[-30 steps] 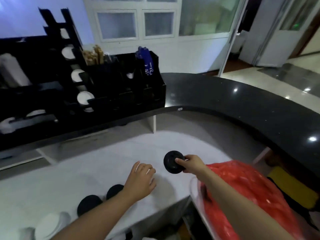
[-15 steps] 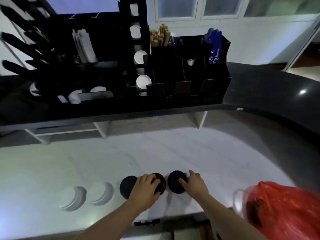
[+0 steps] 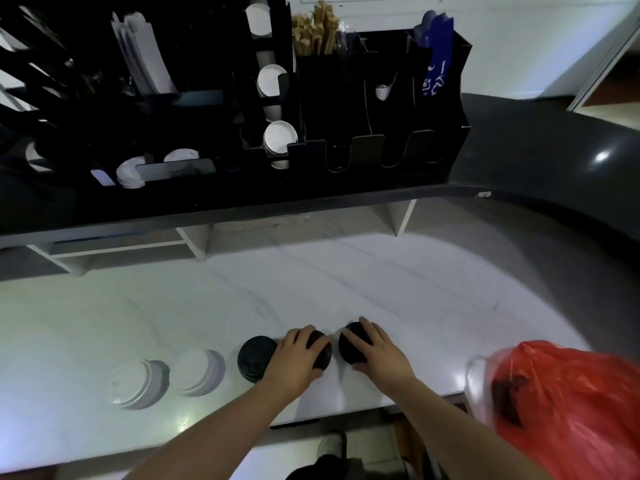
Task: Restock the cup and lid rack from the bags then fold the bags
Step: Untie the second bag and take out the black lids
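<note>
Three stacks of black lids and two of white lids stand in a row on the white counter (image 3: 346, 278). My left hand (image 3: 294, 358) lies over the middle black lid stack (image 3: 320, 351), fingers curved round it. My right hand (image 3: 377, 355) covers the rightmost black lid stack (image 3: 349, 348), fingers curved on top. A free black lid stack (image 3: 254, 358) sits just left of my left hand. The white lid stacks (image 3: 195, 372) (image 3: 136, 384) stand farther left. A red plastic bag (image 3: 568, 403) bulges at the counter's right edge. The black cup and lid rack (image 3: 346, 109) stands on the raised dark ledge behind.
The rack holds white cups (image 3: 280, 136), wooden stirrers (image 3: 315, 29), paper sleeves (image 3: 142, 53) and a blue packet (image 3: 436, 64). A dark curved counter top (image 3: 554, 161) runs along the back and right. A shoe (image 3: 332, 445) shows below the counter's front edge.
My right hand carried a black lid stack from above the red bag to the counter and set it beside the others. My left hand came down on the middle black stack. The camera turned left and down.
</note>
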The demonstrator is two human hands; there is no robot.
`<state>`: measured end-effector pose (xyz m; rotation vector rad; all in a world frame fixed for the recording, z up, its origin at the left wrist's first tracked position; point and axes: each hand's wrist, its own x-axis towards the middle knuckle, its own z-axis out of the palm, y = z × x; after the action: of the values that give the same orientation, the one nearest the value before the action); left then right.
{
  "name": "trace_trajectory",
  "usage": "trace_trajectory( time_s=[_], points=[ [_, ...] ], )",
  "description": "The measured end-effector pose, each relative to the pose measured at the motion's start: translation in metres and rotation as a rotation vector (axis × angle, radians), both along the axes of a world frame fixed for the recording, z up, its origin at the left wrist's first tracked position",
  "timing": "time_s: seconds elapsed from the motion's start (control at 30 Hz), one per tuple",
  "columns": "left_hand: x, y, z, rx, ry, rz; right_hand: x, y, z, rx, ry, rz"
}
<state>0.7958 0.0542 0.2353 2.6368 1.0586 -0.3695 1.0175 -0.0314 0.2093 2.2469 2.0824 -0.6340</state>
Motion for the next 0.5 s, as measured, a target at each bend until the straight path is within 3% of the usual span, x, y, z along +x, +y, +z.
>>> trace_trajectory(
  time_s=[0.2,0.27,0.37,0.5],
  points=[
    [0.002,-0.003,0.003,0.048,0.001,-0.051,-0.004,-0.011,-0.004,-0.002,-0.014,0.009],
    [0.012,-0.006,0.006,0.138,-0.102,-0.096,0.003,-0.013,0.006,0.058,0.012,0.024],
    [0.044,-0.01,0.011,0.269,-0.317,-0.156,0.025,-0.028,0.027,0.254,0.089,-0.123],
    [0.107,-0.023,0.021,0.249,-0.388,-0.262,0.079,-0.067,0.053,0.398,0.09,-0.361]
  ],
)
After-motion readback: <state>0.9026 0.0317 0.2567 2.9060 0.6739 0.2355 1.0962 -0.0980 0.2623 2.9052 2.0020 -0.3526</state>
